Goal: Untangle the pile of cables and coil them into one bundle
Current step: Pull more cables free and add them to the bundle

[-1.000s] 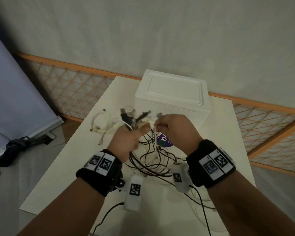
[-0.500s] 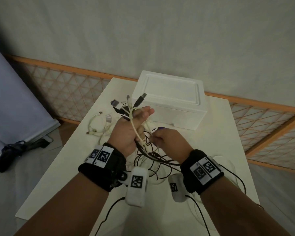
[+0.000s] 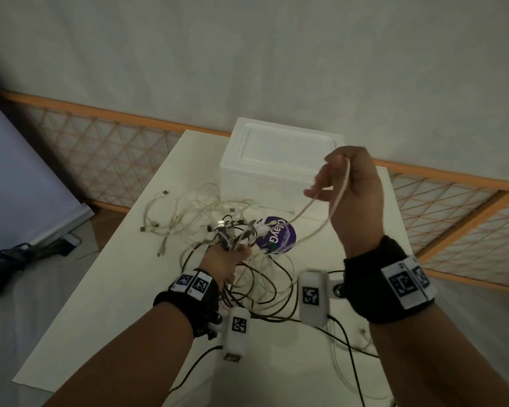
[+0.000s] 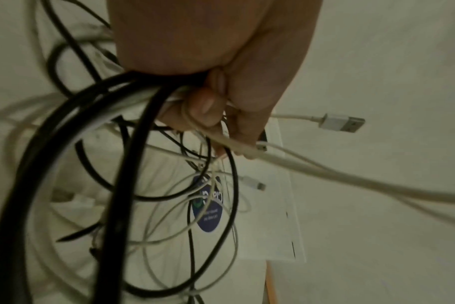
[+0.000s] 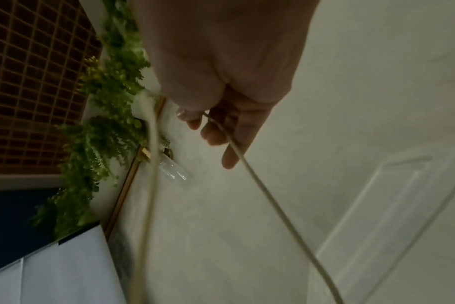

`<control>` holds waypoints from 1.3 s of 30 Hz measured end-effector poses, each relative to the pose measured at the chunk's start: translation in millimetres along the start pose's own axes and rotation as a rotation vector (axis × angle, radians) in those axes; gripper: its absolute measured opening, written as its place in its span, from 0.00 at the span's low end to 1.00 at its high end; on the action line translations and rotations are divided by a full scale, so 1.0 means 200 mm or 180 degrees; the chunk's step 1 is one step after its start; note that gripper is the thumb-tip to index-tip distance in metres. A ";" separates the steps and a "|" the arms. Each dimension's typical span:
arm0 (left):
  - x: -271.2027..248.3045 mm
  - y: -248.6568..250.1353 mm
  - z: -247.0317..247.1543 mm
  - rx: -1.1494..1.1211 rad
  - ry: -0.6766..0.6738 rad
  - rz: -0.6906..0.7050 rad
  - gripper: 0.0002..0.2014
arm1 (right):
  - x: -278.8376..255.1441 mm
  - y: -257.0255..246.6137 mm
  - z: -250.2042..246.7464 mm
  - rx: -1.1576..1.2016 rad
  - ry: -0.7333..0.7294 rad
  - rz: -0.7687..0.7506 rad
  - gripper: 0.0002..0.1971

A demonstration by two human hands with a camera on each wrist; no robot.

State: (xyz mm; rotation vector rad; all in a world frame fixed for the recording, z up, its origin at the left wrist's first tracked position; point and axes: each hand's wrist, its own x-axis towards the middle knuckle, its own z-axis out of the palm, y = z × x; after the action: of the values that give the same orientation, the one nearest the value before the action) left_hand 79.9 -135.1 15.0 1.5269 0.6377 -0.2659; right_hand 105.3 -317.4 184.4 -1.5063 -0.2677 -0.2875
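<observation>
My left hand (image 3: 232, 254) grips a bunch of black and white cables (image 3: 259, 292) just above the white table (image 3: 115, 289); plug ends stick out past its fingers and black loops hang below the wrist. The left wrist view shows the fingers (image 4: 208, 107) curled round the black loops (image 4: 122, 164), with a USB plug (image 4: 343, 123) jutting out. My right hand (image 3: 332, 174) is raised in front of the white box, pinching a white cable (image 3: 299, 214) whose two strands run down to the left hand. In the right wrist view thumb and fingers (image 5: 213, 127) pinch that cable (image 5: 260, 185).
Loose white cables (image 3: 171, 218) lie on the table's left part. A white foam box (image 3: 279, 151) stands at the far edge, with a round purple sticker (image 3: 276, 236) in front of it. An orange lattice fence (image 3: 100, 160) runs behind. A black object (image 3: 9, 259) lies on the floor at left.
My right hand has risen up and to the right, drawing a white cable out of the bunch. My left hand has dropped lower with the bunch still in it.
</observation>
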 end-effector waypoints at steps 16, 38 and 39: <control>-0.18 0.26 0.12 -0.0170 -0.0883 0.1207 0.15 | -0.13 -0.01 0.06 -0.0949 -0.0737 -0.0464 0.10; -0.23 0.50 -0.02 -0.1587 -0.1229 0.1081 0.15 | -0.16 0.35 0.18 -0.1965 -0.1953 0.0815 0.14; -0.23 0.50 -0.04 -0.1648 -0.1274 0.1112 0.14 | -0.15 0.35 0.19 -0.1861 -0.1924 0.0828 0.09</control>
State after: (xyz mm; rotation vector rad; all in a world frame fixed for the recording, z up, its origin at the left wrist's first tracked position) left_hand 94.9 -133.2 125.1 1.0188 0.0983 -0.1182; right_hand 100.9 -275.7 110.4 -2.1658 -0.4869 0.3412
